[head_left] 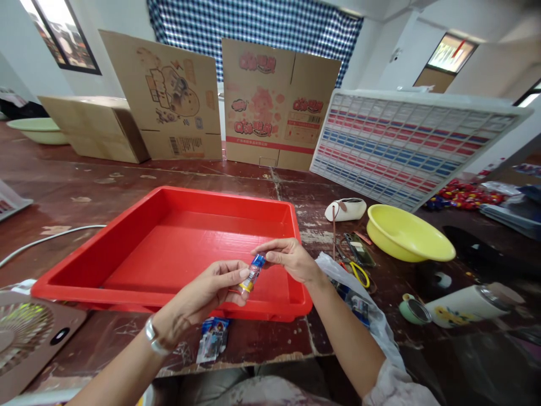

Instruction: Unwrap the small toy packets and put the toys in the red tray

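Over the near edge of the red tray, my left hand pinches a small tube with a blue cap, a printed middle and a yellow lower end. The tube is tilted, its blue cap toward my right hand. Fingers of that hand close in a pinch at the cap. Below the tray's near wall, a small blue printed packet lies on the table near my lap. Beside my right forearm rests a clear plastic bag with dark blue printed packets in it.
A yellow basin, white pouch, phone, yellow-handled scissors and flowered flask stand or lie at right. A brown fan is at left. Cardboard boxes and a white rack line the back.
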A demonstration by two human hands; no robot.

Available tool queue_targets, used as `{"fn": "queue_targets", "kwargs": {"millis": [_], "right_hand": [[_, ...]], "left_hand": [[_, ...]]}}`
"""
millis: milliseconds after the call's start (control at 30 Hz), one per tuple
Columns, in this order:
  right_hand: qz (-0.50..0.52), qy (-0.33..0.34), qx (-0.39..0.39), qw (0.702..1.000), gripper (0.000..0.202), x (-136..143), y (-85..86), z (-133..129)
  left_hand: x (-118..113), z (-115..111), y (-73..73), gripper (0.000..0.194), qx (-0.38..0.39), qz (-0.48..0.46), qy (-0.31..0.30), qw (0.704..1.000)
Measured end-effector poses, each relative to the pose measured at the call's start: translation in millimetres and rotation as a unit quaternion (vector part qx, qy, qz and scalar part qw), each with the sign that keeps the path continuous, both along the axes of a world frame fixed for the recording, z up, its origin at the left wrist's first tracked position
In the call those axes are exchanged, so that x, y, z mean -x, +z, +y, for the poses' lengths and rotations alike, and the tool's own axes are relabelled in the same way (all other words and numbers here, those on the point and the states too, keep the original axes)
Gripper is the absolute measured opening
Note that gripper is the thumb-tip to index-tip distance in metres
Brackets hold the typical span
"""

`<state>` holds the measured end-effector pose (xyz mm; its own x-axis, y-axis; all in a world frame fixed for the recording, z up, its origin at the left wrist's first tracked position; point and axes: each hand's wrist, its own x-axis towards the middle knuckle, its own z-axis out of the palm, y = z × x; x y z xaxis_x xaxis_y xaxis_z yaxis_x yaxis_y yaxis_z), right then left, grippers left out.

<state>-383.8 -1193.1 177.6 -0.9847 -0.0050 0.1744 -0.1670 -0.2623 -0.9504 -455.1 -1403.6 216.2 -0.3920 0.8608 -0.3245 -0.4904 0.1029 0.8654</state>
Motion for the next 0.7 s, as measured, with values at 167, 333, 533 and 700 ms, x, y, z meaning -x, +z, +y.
{"fn": "queue_targets", "kwargs": {"millis": [167, 333, 533, 700], "right_hand": [[-0.001, -0.001, 0.005, 1.000, 0.024, 0, -0.8, -1], [-0.007, -0.010, 0.019, 1.000, 0.024, 2, -2.8, -3], [0.002, -0.065, 0.055, 0.996, 0.022, -3, -5.3, -6], [0.021, -0.097, 0.044, 0.994, 0.021, -12, -9.2, -14]], "left_hand": [[0, 0, -1.3, 0.030, 0.005, -0.001, 0.008, 1.000], [1, -1, 1.6, 0.038, 0.014, -0.016, 0.023, 1.000], [-13, -15, 0.3, 0.052, -0.033, 0.014, 0.174, 0.984], [-37, -16, -10.3, 0.046, 0.001, 0.108, 0.246, 0.963]]}}
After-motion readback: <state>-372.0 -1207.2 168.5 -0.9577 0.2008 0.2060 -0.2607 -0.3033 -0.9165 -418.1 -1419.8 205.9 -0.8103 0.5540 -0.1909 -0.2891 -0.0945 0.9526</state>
